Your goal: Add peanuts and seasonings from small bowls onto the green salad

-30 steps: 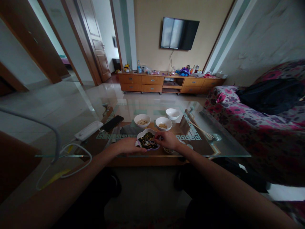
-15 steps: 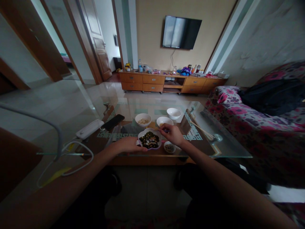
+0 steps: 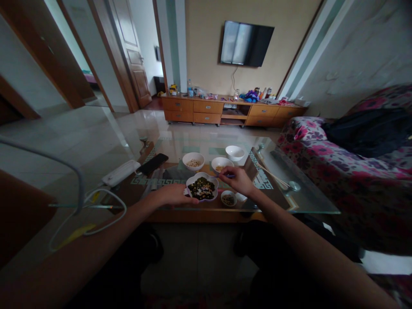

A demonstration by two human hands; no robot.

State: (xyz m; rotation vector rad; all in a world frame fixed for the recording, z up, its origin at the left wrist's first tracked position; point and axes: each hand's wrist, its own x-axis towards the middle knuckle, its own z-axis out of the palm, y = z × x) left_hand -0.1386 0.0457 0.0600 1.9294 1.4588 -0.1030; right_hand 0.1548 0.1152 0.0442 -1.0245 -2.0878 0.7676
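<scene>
My left hand [image 3: 175,195] grips the left edge of a white flower-shaped bowl [image 3: 216,189], thumb along the rim and fingers partly hidden beneath. Dark green food with pale bits on top fills that bowl. Between the pinched fingers of my right hand [image 3: 237,178] is a slim purple-handled spoon [image 3: 229,176], just above the bowl's far right rim; its head is hard to make out. Right behind it stands a white bowl [image 3: 222,159] with a little yellowish content. A small bowl [image 3: 228,204] of dark seasoning sits below my right hand.
On the glass table [image 3: 309,201] are a white bowl [image 3: 193,156] of pale pieces, another white bowl [image 3: 234,157], and chopsticks [image 3: 273,176] at right. A phone [image 3: 154,164] and a white device [image 3: 120,173] with a cable [image 3: 120,201] lie left. A floral sofa [image 3: 334,159] borders the right.
My right hand has shifted slightly right and tilted, showing more of the purple handle. My left hand and the flower-shaped bowl have stayed in place.
</scene>
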